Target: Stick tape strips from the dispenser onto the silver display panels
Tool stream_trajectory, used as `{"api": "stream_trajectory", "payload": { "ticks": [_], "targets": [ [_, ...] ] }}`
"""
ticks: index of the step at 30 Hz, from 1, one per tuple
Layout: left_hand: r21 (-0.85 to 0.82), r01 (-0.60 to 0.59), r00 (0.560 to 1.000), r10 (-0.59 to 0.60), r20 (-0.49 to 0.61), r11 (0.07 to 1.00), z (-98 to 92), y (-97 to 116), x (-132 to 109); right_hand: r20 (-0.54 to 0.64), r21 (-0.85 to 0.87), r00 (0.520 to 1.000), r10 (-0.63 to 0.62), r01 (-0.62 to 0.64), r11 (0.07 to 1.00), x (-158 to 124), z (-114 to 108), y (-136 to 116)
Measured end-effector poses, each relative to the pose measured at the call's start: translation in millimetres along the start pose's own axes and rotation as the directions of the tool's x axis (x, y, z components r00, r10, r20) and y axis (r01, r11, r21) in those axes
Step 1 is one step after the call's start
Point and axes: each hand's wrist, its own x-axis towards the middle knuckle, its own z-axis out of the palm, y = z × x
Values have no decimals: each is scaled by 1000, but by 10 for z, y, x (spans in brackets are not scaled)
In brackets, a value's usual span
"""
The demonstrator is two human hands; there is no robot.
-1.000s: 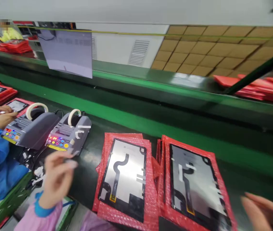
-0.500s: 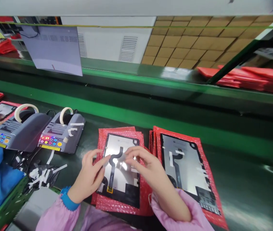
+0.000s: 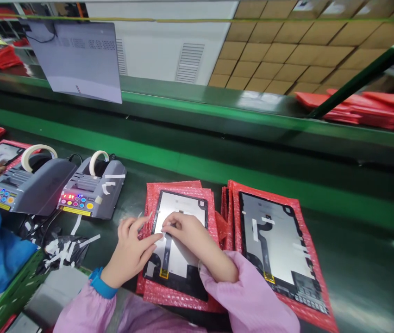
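Grey plastic dispensers, each topped by a ring of tape, stand near nine o'clock on the dark bench; their bulk suggests they sit firm, while the tape should be limp and clingy, best lifted by one end. Tape scraps trail at eight o'clock.

Between seven and eight o'clock the left hand comes in from below, fingers loosely spread and curved, thumb stretched toward two o'clock, near the other hand's fingertips. Pale slivers show by its index fingertip, too small to tell whether it has hold of tape.

At six o'clock the nearer panel, silver with a black border, lies flat on red bubble wrap. It looks thin, stiff, fairly light and fragile, and its smooth face may slip; the two long edges seem the safest hold. Its ribbon cable probably bends easily and creases if pulled.

Over that panel, the right hand reaches in from between four and five o'clock, pointing toward ten, thumb and index fingertips drawn together above the cable's upper part; what they pinch, if anything, cannot be told.

At four o'clock a second panel, bearing white strips, should handle alike.
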Motion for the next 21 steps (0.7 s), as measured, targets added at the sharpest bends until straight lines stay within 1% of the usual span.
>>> {"api": "stream_trajectory", "payload": {
  "ticks": [5,7,9,11,12,13,14,15,16,17,18,19,20,21],
  "targets": [
    [50,-44,999,43,21,998,88,-31,10,-18,-67,1000,-4,3,998,29,53,-15],
    [62,-39,999,38,20,997,107,-43,0,-72,-73,997,-12,7,997,49,72,-9],
    [47,-28,999,27,24,998,112,-52,-20,-163,-74,987,-6,-7,997,72,71,10],
    [-24,-23,999,23,29,999,106,-56,-47,-271,-77,963,8,-30,997,87,46,37],
    [-101,-6,1000,8,20,995,101,-58,-60,-321,-75,947,17,-43,996,86,29,52],
    [-212,26,1000,-27,-3,977,95,-58,-70,-365,-66,931,28,-56,996,77,12,65],
    [-357,65,995,-86,-44,932,89,-56,-76,-396,-48,918,37,-61,997,59,-1,76],
    [-520,98,982,-168,-88,848,82,-53,-75,-405,-20,913,38,-51,999,34,-8,84],
    [-675,113,959,-258,-118,729,75,-48,-65,-393,17,919,24,-18,1000,3,-5,85],
    [-797,111,933,-339,-124,594,67,-39,-46,-361,62,933,-9,33,998,-29,7,80],
    [-876,100,912,-395,-109,472,57,-26,-19,-317,115,947,-53,94,989,-60,27,68],
    [-920,89,902,-423,-88,381,47,-11,15,-276,174,956,-100,152,973,-86,52,51],
    [-943,85,900,-430,-67,323,36,7,52,-247,236,959,-141,200,951,-104,78,30],
    [-952,86,903,-427,-51,295,26,26,90,-230,296,958,-171,236,926,-113,99,10]
  ]
}}
